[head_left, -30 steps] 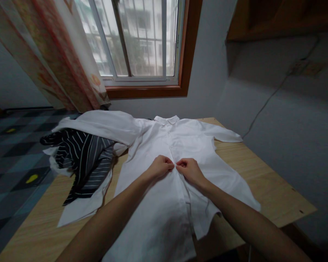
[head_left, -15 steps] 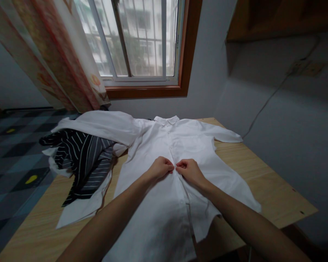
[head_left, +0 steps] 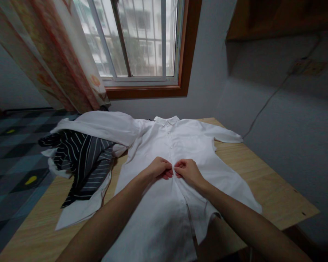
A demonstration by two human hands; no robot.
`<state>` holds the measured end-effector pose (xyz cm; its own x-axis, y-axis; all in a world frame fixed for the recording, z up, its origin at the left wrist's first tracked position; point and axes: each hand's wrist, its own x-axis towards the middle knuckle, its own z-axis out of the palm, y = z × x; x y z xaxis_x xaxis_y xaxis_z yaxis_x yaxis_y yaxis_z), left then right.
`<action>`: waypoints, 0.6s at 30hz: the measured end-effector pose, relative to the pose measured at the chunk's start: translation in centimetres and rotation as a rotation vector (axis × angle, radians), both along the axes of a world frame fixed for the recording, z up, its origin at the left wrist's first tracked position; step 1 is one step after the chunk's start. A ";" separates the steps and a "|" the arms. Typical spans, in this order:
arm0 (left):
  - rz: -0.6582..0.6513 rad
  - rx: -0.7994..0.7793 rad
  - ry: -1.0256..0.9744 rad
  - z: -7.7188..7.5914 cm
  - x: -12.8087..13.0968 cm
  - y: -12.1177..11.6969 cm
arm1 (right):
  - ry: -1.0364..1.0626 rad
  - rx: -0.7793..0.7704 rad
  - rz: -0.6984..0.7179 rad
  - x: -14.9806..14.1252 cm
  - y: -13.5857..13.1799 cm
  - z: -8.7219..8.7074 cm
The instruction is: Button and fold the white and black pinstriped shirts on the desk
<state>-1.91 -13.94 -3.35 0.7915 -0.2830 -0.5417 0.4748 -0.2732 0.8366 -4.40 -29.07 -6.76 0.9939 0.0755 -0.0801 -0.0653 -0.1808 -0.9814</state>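
Observation:
A white button-up shirt [head_left: 150, 203] lies spread on a wooden table, its collar toward the window and its hem toward me. At the middle of the front placket, my left hand [head_left: 161, 168] pinches the fabric edge from the left. Close beside it my right hand [head_left: 188, 170] pinches the placket from the right, fingertips almost meeting the left ones. Whatever button lies between the fingers is hidden. Above the hands the two front edges lie together; below them the right front panel [head_left: 199, 214] hangs partly apart, folded at its hem.
Left of the shirt lies a heap of black and grey striped cloth [head_left: 84, 163] with white fabric around it. The wooden table [head_left: 262, 174] shows at right. Beyond are a window [head_left: 142, 43], a patterned curtain [head_left: 62, 54], a checked bed cover [head_left: 13, 156] and a wall cable [head_left: 268, 100].
The left fingers have spread and curled slightly lower at the placket. My right hand has shifted a little to the left, still pinching. The shirt stays in place.

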 end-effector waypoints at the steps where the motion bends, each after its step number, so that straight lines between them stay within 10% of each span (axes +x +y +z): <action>1: 0.016 -0.006 0.017 0.1 0.0 0.0 | -0.046 -0.049 -0.003 -0.2 0.1 0.2; 13: 0.046 0.024 -0.054 0.0 -0.5 -0.6 | -0.238 -0.289 -0.068 -1.2 0.4 0.2; 18: 0.063 -0.003 -0.100 -0.6 -0.7 -0.8 | -0.124 -0.129 -0.069 -1.0 0.4 0.2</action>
<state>-2.56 -14.76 -3.97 0.8578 -0.2322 -0.4586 0.4053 -0.2432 0.8813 -5.40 -28.63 -6.61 0.9992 0.0040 0.0386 0.0380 -0.3052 -0.9515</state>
